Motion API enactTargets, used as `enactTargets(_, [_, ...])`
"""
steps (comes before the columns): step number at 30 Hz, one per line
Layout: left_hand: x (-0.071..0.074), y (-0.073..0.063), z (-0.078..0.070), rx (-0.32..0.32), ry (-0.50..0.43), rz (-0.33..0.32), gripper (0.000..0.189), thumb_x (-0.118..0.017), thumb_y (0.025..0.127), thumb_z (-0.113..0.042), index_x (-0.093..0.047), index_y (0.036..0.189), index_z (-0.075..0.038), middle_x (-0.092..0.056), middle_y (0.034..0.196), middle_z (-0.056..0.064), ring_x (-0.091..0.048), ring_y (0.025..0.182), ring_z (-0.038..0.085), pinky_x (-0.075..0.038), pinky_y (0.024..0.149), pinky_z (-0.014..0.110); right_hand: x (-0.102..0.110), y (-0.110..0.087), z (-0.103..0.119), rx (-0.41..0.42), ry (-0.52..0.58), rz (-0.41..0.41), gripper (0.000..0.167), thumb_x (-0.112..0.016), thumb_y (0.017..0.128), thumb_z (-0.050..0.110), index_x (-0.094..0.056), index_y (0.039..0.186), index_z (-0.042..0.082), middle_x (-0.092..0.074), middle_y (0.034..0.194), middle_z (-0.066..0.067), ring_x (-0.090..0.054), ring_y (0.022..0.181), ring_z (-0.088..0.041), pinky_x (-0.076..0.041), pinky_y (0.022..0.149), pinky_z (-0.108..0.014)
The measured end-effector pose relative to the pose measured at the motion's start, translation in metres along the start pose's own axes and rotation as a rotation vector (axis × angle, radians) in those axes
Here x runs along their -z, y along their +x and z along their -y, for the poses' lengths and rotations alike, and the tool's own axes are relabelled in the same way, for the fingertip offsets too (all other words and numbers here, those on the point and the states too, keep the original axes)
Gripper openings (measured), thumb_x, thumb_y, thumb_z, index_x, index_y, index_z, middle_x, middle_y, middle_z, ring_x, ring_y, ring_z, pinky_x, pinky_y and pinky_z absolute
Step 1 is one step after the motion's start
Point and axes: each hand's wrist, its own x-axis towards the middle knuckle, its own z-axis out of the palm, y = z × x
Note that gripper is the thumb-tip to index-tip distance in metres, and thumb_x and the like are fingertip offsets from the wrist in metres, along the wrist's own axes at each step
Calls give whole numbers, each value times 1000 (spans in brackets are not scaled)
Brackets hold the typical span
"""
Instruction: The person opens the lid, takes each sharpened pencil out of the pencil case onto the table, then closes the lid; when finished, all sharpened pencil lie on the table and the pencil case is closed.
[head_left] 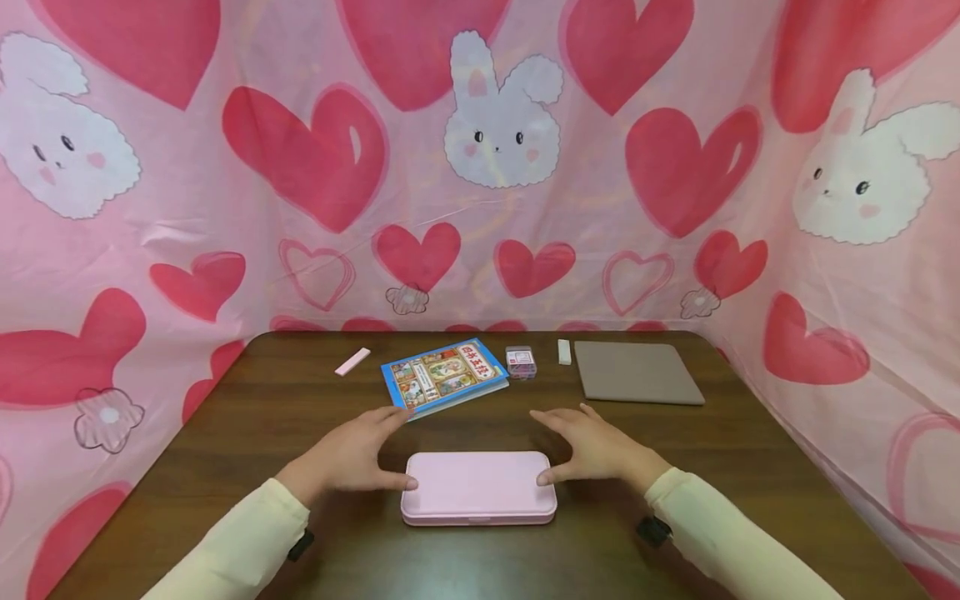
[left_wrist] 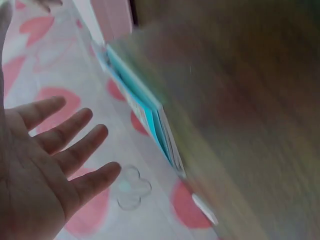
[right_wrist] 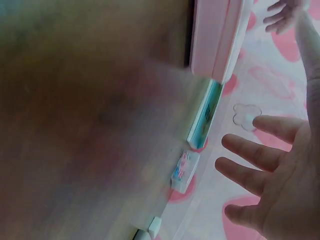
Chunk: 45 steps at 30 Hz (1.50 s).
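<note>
A pale pink pencil case (head_left: 478,487) with rounded corners lies closed on the table, its long side toward me. My left hand (head_left: 356,454) is at its left, fingers spread and thumb over the case's left edge in the head view. At the right side my right hand (head_left: 592,446) mirrors it, its thumb overlapping the right edge. Whether either thumb touches the case cannot be told. Both wrist views show straight, parted fingers with nothing held. In the right wrist view one end of the pencil case (right_wrist: 212,40) shows beyond the hand.
Behind the case lies a blue-edged picture book (head_left: 446,375). Beside it stands a small clear box (head_left: 521,362), then a white block (head_left: 564,352) and a flat grey-brown laptop-like slab (head_left: 637,372). A thin pink-white strip (head_left: 352,362) lies at the far left. Patterned curtains enclose the brown table (head_left: 247,417).
</note>
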Motion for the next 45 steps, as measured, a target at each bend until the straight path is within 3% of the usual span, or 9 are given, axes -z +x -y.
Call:
enactTargets(4, [-7,-1,-9,-86,20,78,105,-67,59,-75,-40,140,-14,-43,141,10,-44,126,31,-41,97,47,-4,-5,3,49,-10,49,101,-62,61,76,-42,140,16,-49,136,-6,-44,127,-25,-18,103,-66])
enactTargets(14, [-21,1,-18,-160,94,152,98,-71,59,-69,-48,134,-12,-49,135,5,-46,122,25,-43,94,47,-13,-8,16,114,-77,103,98,-66,57,76,-50,134,17,-53,132,-2,-46,125,-21,-19,101,-67])
enactTargets(30, [-36,-1,-16,-218,142,75,93,-76,58,-59,-49,133,-10,-55,125,4,-49,110,18,-44,90,41,-20,-9,15,185,-146,70,92,-65,64,72,-52,132,11,-59,126,-2,-53,118,-15,-21,103,-63])
enactTargets(38, [-40,2,-15,-257,179,37,95,-77,56,-61,-50,132,-10,-56,122,3,-49,106,17,-46,86,40,-18,-7,11,210,-68,50,87,-66,65,70,-58,126,8,-62,123,-3,-57,115,-15,-23,102,-63])
enactTargets(45, [-40,0,-11,-208,111,85,98,-76,58,-61,-45,136,-10,-53,129,5,-49,109,18,-45,90,39,-14,-5,7,255,-12,52,73,-68,71,59,-60,123,9,-62,124,-2,-52,122,-25,-26,100,-65])
